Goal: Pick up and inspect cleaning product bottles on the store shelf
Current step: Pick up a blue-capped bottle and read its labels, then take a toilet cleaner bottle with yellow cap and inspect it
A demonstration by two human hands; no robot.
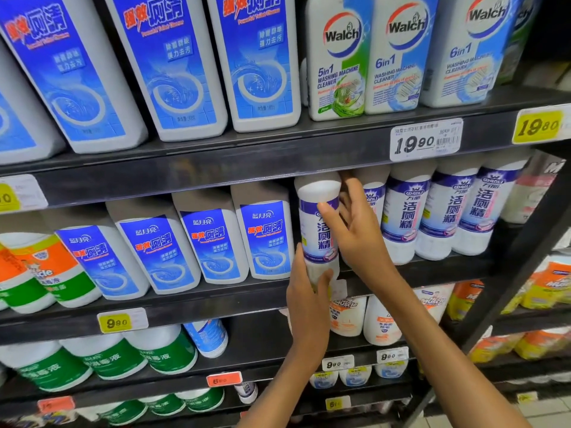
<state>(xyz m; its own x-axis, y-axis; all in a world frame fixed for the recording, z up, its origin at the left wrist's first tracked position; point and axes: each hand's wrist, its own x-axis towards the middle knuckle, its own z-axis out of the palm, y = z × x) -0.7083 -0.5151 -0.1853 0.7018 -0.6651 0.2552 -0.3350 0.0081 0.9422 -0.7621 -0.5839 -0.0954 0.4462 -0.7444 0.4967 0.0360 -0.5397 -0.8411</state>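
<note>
A white bottle with a purple and white label (316, 220) stands tilted at the front of the middle shelf (191, 296). My left hand (307, 291) grips its lower part from below, thumb across the front. My right hand (355, 223) holds its upper part from the right, thumb on the label and fingers behind the bottle. Three bottles of the same kind (435, 214) stand in a row just to its right.
Blue-labelled white bottles (210, 242) fill the middle shelf to the left, larger ones (173, 63) the top shelf. Walch washing machine cleaner bottles (392, 54) stand top right. Green-labelled bottles (129, 356) and orange-printed pouches (346, 316) sit below. A black upright post (525, 248) stands at the right.
</note>
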